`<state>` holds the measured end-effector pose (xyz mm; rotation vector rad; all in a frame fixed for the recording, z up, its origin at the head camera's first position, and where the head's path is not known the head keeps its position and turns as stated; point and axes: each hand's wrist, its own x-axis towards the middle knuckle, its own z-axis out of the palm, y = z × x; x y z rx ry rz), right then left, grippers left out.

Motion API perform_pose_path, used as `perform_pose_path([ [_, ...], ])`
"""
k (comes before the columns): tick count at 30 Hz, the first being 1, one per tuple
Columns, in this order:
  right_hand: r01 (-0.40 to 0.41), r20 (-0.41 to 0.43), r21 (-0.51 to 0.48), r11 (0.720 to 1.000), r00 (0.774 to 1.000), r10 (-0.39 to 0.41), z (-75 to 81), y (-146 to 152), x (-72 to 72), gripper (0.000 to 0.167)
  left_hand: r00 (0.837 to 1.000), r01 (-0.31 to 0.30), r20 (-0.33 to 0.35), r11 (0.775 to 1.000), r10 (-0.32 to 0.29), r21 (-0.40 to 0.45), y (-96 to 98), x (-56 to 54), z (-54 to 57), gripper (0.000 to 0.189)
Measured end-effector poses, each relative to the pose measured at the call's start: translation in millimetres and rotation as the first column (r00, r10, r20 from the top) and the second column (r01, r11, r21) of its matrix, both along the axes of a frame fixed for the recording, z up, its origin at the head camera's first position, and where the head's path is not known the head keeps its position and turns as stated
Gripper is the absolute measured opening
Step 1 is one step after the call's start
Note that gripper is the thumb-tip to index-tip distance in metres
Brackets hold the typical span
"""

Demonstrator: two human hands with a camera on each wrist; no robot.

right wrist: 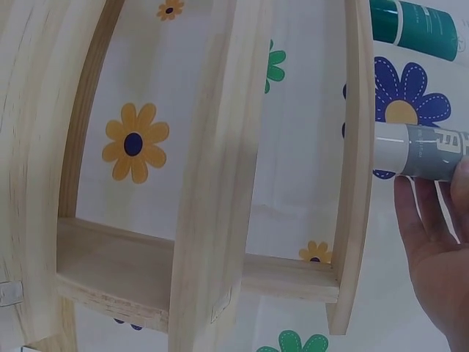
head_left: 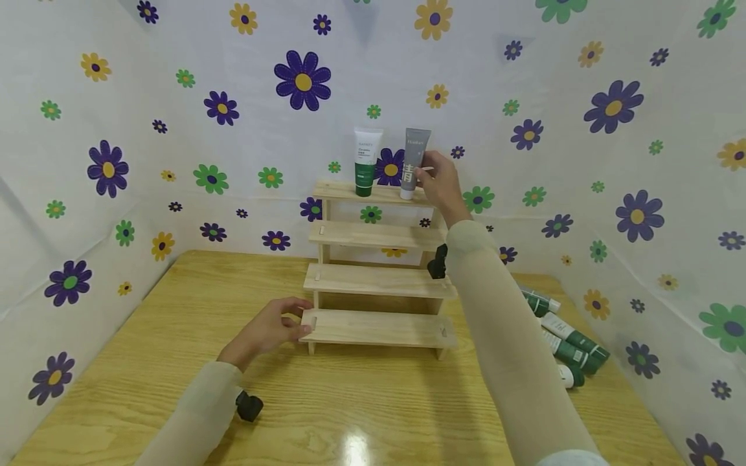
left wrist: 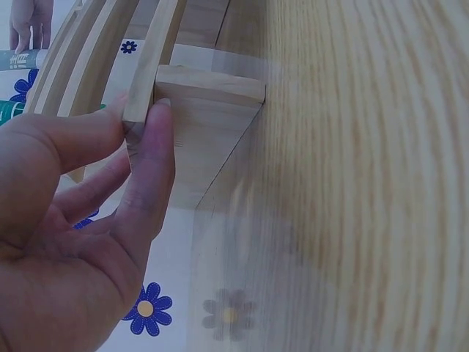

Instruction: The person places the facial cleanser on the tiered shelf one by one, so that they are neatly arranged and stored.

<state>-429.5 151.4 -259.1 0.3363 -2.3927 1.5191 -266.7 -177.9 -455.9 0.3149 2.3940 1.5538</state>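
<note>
My right hand (head_left: 441, 184) grips a grey squeeze tube (head_left: 415, 155) with a white cap. Its cap end meets the top shelf of a wooden stepped rack (head_left: 373, 327) in the head view, and in the right wrist view the cap is right at the shelf's edge. To its left a white and green tube (head_left: 367, 162) stands upright on the same shelf, cap down. My left hand (head_left: 274, 327) pinches the left end of the lowest shelf between thumb and fingers, as the left wrist view (left wrist: 139, 110) shows up close.
Several green and white tubes (head_left: 574, 340) lie in a loose pile on the table (head_left: 192, 310), right of the rack and partly behind my right sleeve. A white cloth (head_left: 245, 84) printed with flowers hangs behind and along both sides.
</note>
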Motion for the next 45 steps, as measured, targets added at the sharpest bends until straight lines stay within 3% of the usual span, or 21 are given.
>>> perform_pose_path([
  [17,-0.025,0.007,-0.003,1.0,1.0,0.025,-0.8,3.4,-2.0,0.04,0.999,-0.015,0.03,1.0,0.015,-0.014,1.5,-0.9,-0.3,0.05],
  [28,-0.021,-0.002,0.099,0.995,1.0,0.021,-7.0,15.6,-0.5,0.044,1.0,0.003,0.015,1.0,-0.003,-0.014,2.6,0.6,1.7,0.051],
  [36,0.063,0.04,0.144,0.988,0.997,-0.07,-0.9,3.3,6.0,0.05,1.0,0.002,0.014,1.0,-0.002,-0.007,1.4,-0.1,4.0,0.051],
  [45,0.125,-0.005,0.173,0.977,0.992,-0.126,-1.2,-4.5,6.9,0.041,1.0,0.001,0.013,1.0,-0.001,-0.011,1.7,0.3,3.7,0.051],
])
